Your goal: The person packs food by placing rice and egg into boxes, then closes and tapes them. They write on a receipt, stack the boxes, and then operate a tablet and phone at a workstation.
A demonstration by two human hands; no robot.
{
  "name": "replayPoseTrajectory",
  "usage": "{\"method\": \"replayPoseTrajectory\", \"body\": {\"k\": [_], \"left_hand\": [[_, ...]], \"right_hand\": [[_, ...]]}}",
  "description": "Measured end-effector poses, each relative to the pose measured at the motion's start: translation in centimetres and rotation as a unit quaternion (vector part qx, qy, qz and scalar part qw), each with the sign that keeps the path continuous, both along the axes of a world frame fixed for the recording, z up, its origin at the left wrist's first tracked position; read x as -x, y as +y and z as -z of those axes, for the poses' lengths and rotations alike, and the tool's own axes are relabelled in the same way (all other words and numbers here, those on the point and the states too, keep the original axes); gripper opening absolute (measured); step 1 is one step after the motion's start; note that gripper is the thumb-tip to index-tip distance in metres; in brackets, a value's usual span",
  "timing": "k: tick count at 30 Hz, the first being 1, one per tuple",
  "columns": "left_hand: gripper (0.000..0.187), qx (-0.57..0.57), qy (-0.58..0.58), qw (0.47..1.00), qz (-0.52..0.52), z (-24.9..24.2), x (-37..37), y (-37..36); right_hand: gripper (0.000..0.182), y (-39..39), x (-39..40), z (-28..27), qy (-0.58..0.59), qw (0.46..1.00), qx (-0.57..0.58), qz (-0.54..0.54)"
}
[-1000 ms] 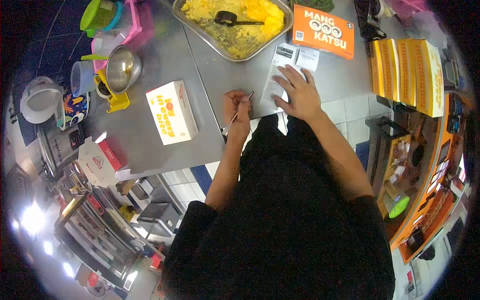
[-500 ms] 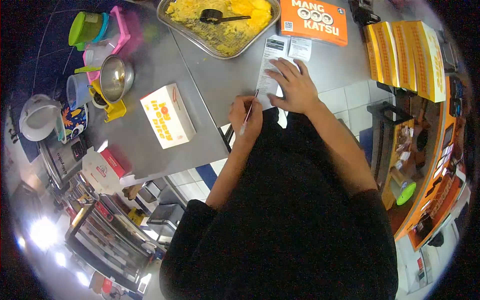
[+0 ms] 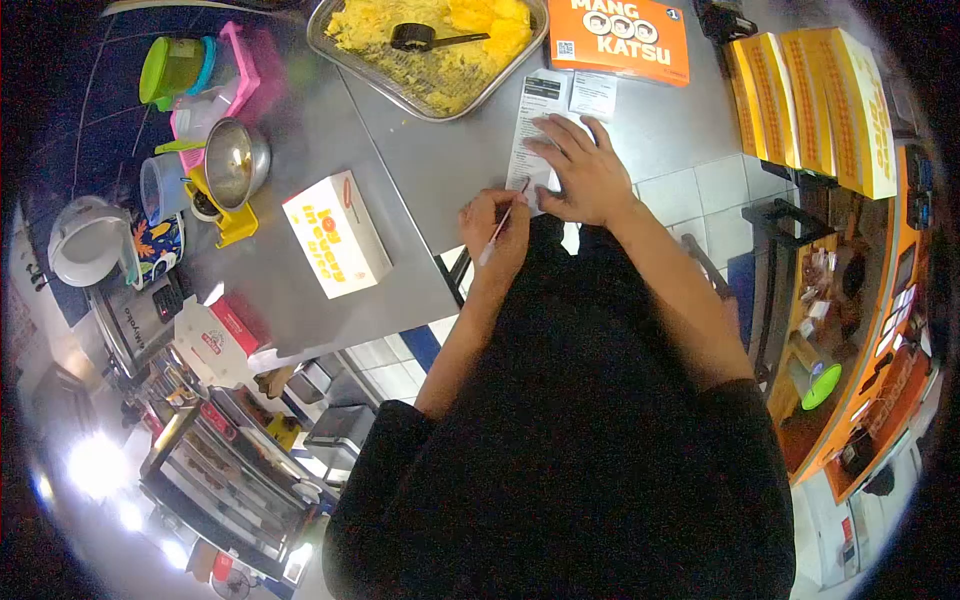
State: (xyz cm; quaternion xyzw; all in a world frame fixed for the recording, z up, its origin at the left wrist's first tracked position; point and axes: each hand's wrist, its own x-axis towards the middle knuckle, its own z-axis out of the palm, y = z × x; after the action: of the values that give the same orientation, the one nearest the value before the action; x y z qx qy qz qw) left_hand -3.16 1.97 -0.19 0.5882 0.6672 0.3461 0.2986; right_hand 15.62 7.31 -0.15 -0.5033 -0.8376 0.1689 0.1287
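Note:
My left hand (image 3: 494, 222) is closed around a slim pen (image 3: 490, 245), its tip on the lower part of a long printed receipt (image 3: 535, 112). Fingers spread, my right hand (image 3: 590, 175) lies flat over the right side of that receipt and covers part of it. A shorter slip of paper (image 3: 594, 96) sits just beyond the right fingertips. Behind the slips stands an orange box (image 3: 620, 40) lettered "MANG KATSU". The receipt rests on a grey metal table (image 3: 430, 170) near its front edge.
Back left of the hands is a metal tray (image 3: 463, 107) of yellow food with a black scoop (image 3: 413, 37) in it. A white box (image 3: 335, 235) lies left. Further left are a steel bowl (image 3: 236, 165) and plastic containers. Yellow boxes (image 3: 810, 105) stand at right.
The view has shifted slightly. My left hand and the pen tip have moved a little to the right across the receipt; my right hand stays flat on the paper.

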Motion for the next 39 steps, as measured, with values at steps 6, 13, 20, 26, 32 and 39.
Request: {"method": "replayPoseTrajectory", "body": {"k": [6,13,20,26,32,39], "left_hand": [[0.015,-0.006,-0.023,1.000,-0.011,-0.6,-0.5,0.3],[0.014,0.000,0.029,0.999,0.045,-1.0,-0.9,0.6],[0.014,-0.025,0.012,0.999,0.043,-0.7,-1.4,1.0],[0.012,-0.025,-0.018,0.999,0.045,-1.7,-1.7,1.4],[0.013,-0.011,-0.067,0.997,0.039,-0.5,-1.7,1.3],[0.012,0.003,-0.151,0.986,-0.068,-1.0,-2.8,2.0]], "right_hand": [[0.068,0.0,-0.1,-0.1,0.010,1.000,0.001,0.000],[0.083,0.0,0.0,0.1,0.042,0.999,-0.007,0.017],[0.087,0.1,-0.1,0.0,0.049,0.999,0.003,0.012],[0.089,0.1,-0.1,-0.2,0.043,0.999,0.021,0.012],[0.091,0.1,-0.2,-0.3,0.056,0.998,0.010,0.014],[0.101,0.2,-0.1,-0.5,0.070,0.996,0.038,0.034]]}}
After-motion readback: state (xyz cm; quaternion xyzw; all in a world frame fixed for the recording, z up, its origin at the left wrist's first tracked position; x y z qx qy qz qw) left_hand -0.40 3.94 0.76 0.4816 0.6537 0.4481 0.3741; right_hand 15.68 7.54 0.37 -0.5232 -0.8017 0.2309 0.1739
